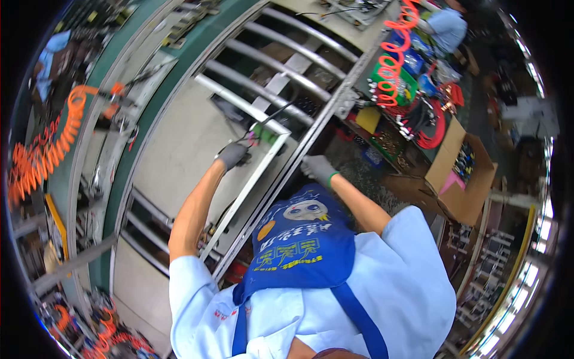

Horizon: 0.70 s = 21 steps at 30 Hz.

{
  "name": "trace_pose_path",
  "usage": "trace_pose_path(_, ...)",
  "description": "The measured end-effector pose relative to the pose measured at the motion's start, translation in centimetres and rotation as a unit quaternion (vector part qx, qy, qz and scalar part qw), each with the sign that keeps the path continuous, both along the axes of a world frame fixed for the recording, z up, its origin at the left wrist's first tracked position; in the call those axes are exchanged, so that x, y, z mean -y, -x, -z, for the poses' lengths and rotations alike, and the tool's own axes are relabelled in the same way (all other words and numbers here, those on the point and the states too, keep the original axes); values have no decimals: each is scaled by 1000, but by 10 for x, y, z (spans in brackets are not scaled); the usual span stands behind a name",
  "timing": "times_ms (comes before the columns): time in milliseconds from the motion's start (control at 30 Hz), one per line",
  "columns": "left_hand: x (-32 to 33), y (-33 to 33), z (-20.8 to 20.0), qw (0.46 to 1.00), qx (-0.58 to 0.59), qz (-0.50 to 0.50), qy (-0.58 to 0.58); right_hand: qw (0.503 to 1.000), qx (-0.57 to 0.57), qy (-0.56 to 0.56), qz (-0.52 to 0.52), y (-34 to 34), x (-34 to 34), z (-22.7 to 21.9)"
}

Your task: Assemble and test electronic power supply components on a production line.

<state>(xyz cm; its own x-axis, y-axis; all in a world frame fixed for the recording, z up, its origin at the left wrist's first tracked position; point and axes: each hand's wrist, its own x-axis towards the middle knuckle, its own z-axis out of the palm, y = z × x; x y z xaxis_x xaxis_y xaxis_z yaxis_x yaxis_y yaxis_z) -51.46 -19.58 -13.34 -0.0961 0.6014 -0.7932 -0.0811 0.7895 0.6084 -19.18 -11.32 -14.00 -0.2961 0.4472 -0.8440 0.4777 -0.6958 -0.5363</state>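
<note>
My left hand, in a grey glove, is over the pale board on the roller line, its fingers closed round a black cable. Part of a dark piece shows under that hand, its kind unclear. Around this spot lies a white angled metal frame, its corner beside a green patch. Just outside the line's metal side rail is my right hand, gloved in grey with a green cuff. Its fingers are curled; whatever they may hold is hidden.
Bare metal rollers cross the line ahead. Orange coiled hoses hang at left and upper right. To the right, an open cardboard box holds small parts, near a bench with red cables. Another person works at the far right.
</note>
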Motion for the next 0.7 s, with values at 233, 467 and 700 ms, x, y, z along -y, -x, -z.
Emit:
trace_pose_path(233,-8,30,92,965,-28,25,-259,963,22,-183,-198,-51,-23,15)
trace_pose_path(467,19,52,58,966,-209,130,-81,881,168,-359,-258,-157,-119,8)
trace_pose_path(700,41,19,-88,970,-232,-69,-36,836,331,-435,-55,-263,-261,-24)
